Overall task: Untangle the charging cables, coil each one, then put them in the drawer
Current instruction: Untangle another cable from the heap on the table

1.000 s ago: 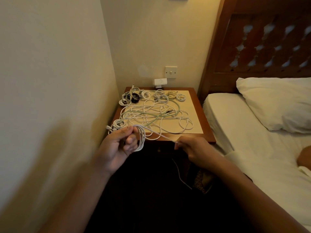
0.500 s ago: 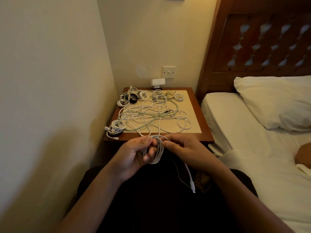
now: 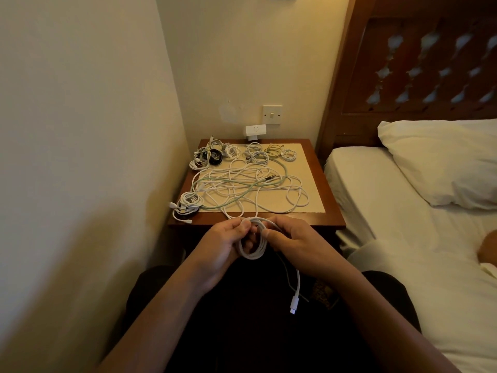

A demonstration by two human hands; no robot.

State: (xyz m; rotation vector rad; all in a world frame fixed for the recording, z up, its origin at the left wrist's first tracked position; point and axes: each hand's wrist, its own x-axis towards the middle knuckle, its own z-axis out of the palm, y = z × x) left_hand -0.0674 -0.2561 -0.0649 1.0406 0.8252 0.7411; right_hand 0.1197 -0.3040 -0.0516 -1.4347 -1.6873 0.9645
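Note:
My left hand (image 3: 222, 249) grips a small coil of white cable (image 3: 252, 254) just in front of the nightstand's near edge. My right hand (image 3: 294, 242) pinches the same coil from the right side. The cable's loose end hangs below my hands and ends in a white plug (image 3: 293, 305). On the nightstand (image 3: 332, 211) lies a tangle of white and pale green cables (image 3: 242, 188). Several small coiled cables (image 3: 228, 153) sit along the back of the top. Another white coil (image 3: 188, 204) rests at the front left corner. The drawer is hidden behind my hands.
A wall runs close along the left. A bed with a white pillow (image 3: 441, 162) and a wooden headboard (image 3: 419, 63) lies to the right. A wall switch (image 3: 272, 114) and a white plug adapter (image 3: 255, 130) are behind the nightstand.
My right hand moved left from the stretched cable and joined my left hand at the coil. Both hands came lower and toward the middle, and the cable's free end now hangs down.

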